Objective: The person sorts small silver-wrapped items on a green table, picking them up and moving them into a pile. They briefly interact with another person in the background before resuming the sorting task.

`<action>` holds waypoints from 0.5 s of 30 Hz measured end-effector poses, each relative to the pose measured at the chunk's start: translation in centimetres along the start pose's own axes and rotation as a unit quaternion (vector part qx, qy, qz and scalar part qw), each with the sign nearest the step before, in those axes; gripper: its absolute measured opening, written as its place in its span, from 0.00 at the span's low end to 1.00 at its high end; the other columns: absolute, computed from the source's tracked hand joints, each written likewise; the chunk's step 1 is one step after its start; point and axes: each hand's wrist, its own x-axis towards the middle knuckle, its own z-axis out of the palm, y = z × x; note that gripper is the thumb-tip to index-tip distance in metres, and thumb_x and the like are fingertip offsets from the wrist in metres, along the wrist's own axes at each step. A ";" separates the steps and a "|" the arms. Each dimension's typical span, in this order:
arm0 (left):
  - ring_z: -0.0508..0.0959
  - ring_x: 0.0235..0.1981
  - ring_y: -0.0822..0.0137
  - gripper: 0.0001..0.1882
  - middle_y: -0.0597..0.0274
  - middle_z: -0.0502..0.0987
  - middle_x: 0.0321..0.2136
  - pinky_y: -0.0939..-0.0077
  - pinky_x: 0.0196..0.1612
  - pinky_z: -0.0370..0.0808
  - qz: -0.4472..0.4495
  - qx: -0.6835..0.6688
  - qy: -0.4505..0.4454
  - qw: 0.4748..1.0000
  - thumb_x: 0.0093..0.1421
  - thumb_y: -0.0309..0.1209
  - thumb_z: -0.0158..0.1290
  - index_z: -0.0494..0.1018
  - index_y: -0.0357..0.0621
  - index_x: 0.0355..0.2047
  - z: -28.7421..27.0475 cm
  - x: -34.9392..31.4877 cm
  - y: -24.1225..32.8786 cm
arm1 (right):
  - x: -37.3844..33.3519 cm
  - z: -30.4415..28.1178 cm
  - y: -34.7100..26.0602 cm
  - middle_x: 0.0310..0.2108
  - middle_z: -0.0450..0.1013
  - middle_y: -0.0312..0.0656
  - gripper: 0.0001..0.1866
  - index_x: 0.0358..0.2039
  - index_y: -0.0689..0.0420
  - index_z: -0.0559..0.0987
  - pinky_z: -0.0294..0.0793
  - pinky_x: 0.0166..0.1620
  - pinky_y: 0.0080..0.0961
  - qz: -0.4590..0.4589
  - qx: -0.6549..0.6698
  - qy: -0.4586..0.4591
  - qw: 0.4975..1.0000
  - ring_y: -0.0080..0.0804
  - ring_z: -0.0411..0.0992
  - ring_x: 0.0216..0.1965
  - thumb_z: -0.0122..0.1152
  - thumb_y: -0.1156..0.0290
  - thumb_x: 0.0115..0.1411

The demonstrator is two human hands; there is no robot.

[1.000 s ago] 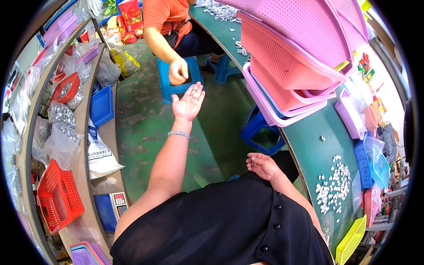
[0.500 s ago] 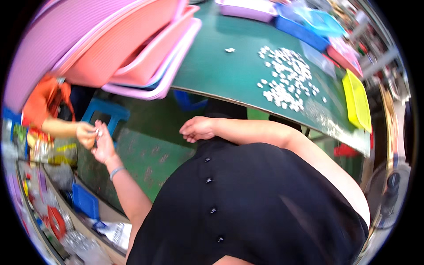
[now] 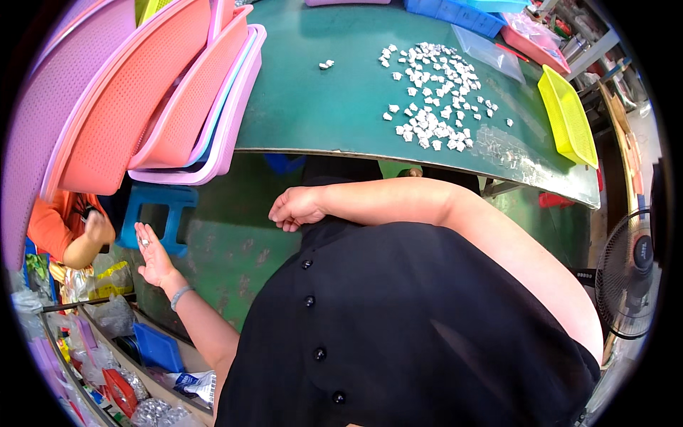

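Observation:
My left hand [image 3: 158, 262] is held out palm up at the left, with fingers extended. A small whitish piece [image 3: 145, 243] rests against its fingers. My right hand [image 3: 297, 206] hovers over my lap in front of the table edge, its fingers curled loosely together and its palm hidden. Many small white pieces [image 3: 427, 128] lie scattered on the green table [image 3: 306, 107], and a little group [image 3: 326, 65] sits apart from them. Beyond my left hand is another person's hand [image 3: 98, 229], blurred and separate from mine.
Nested pink and purple baskets [image 3: 135, 92] tower at the left. Below them stands a blue stool [image 3: 169, 196]. A yellow-green basket [image 3: 565, 117] is at the table's right end, with a fan [image 3: 626, 274] beyond. Bagged goods [image 3: 117, 320] fill a shelf at lower left.
The other person's hand, earlier touching my left hand, has drawn back to the left. My left hand stays out with the whitish piece. The view has shifted; my right hand keeps its curled pose.

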 end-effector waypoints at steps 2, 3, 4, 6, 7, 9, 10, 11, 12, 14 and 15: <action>0.40 0.69 0.49 0.52 0.47 0.36 0.68 0.46 0.68 0.36 0.001 0.000 0.002 1.000 0.58 0.70 0.19 0.31 0.37 0.66 0.1 0.0 -0.2 | -0.1 0.0 -0.1 0.25 0.71 0.41 0.05 0.35 0.60 0.74 0.73 0.30 0.29 0.002 0.000 0.001 1.000 0.31 0.71 0.25 0.57 0.76 0.58; 0.40 0.69 0.49 0.52 0.47 0.36 0.68 0.46 0.68 0.36 0.001 0.001 0.003 1.000 0.58 0.70 0.19 0.31 0.37 0.66 0.1 0.0 -0.2 | -0.1 0.0 -0.1 0.26 0.71 0.41 0.05 0.35 0.60 0.74 0.73 0.30 0.29 0.004 0.000 0.001 1.000 0.31 0.71 0.25 0.57 0.76 0.58; 0.40 0.69 0.48 0.52 0.47 0.36 0.68 0.46 0.68 0.36 0.002 0.001 0.004 1.000 0.58 0.69 0.19 0.31 0.37 0.66 0.2 -0.1 -0.3 | -0.1 0.0 -0.1 0.26 0.71 0.41 0.05 0.35 0.60 0.74 0.73 0.30 0.29 0.004 0.000 0.001 1.000 0.31 0.71 0.25 0.57 0.76 0.58; 0.40 0.68 0.48 0.51 0.46 0.36 0.68 0.46 0.68 0.36 0.003 0.003 0.010 1.000 0.58 0.69 0.20 0.31 0.38 0.66 0.3 -0.1 -0.7 | 0.1 -0.2 0.0 0.26 0.71 0.40 0.05 0.35 0.60 0.74 0.73 0.30 0.29 0.003 0.001 0.001 1.000 0.31 0.71 0.26 0.57 0.76 0.58; 0.40 0.68 0.48 0.51 0.46 0.36 0.68 0.46 0.68 0.36 0.003 0.006 0.014 1.000 0.58 0.69 0.20 0.30 0.38 0.66 0.3 -0.1 -0.8 | 0.2 -0.2 0.1 0.26 0.71 0.40 0.05 0.35 0.60 0.74 0.73 0.30 0.29 0.004 0.001 0.001 1.000 0.31 0.71 0.26 0.57 0.76 0.58; 0.40 0.68 0.48 0.51 0.47 0.36 0.68 0.46 0.68 0.36 0.002 0.008 0.019 1.000 0.58 0.69 0.21 0.30 0.38 0.66 0.3 -0.3 -1.1 | 0.2 -0.3 0.1 0.25 0.71 0.40 0.05 0.35 0.60 0.74 0.73 0.30 0.29 0.004 0.003 0.000 1.000 0.31 0.71 0.26 0.57 0.75 0.58; 0.40 0.68 0.48 0.51 0.47 0.36 0.68 0.46 0.68 0.36 0.001 0.008 0.020 1.000 0.59 0.69 0.21 0.30 0.39 0.66 0.4 -0.4 -1.3 | 0.1 -0.3 0.1 0.25 0.71 0.41 0.05 0.35 0.60 0.74 0.73 0.30 0.29 0.002 0.002 -0.001 1.000 0.31 0.71 0.26 0.57 0.75 0.58; 0.40 0.68 0.48 0.50 0.47 0.36 0.68 0.46 0.68 0.36 -0.001 0.008 0.021 1.000 0.59 0.69 0.21 0.30 0.39 0.66 0.5 -0.5 -1.3 | 0.1 -0.2 0.1 0.25 0.71 0.41 0.05 0.35 0.60 0.74 0.73 0.30 0.29 0.001 0.002 -0.001 1.000 0.31 0.71 0.26 0.58 0.75 0.58; 0.40 0.68 0.48 0.50 0.47 0.36 0.68 0.46 0.68 0.36 -0.002 0.009 0.019 1.000 0.59 0.69 0.21 0.30 0.39 0.66 0.5 -0.5 -1.3 | 0.0 -0.2 0.1 0.25 0.71 0.41 0.05 0.35 0.60 0.74 0.73 0.30 0.29 0.000 0.002 -0.002 1.000 0.31 0.71 0.26 0.58 0.75 0.58; 0.40 0.68 0.48 0.51 0.47 0.35 0.68 0.46 0.68 0.36 -0.001 0.012 0.013 1.000 0.58 0.69 0.21 0.30 0.40 0.66 0.4 -0.7 -1.0 | -0.1 0.1 -0.1 0.25 0.71 0.41 0.05 0.35 0.60 0.74 0.74 0.30 0.29 -0.001 -0.002 -0.002 1.000 0.31 0.71 0.26 0.58 0.75 0.58; 0.40 0.68 0.48 0.50 0.47 0.35 0.68 0.46 0.68 0.36 0.001 0.014 0.015 1.000 0.59 0.68 0.21 0.30 0.40 0.66 0.4 -0.8 -0.8 | -0.1 0.2 -0.1 0.25 0.71 0.41 0.05 0.34 0.60 0.74 0.74 0.30 0.29 -0.002 -0.004 -0.002 1.000 0.31 0.71 0.26 0.58 0.75 0.58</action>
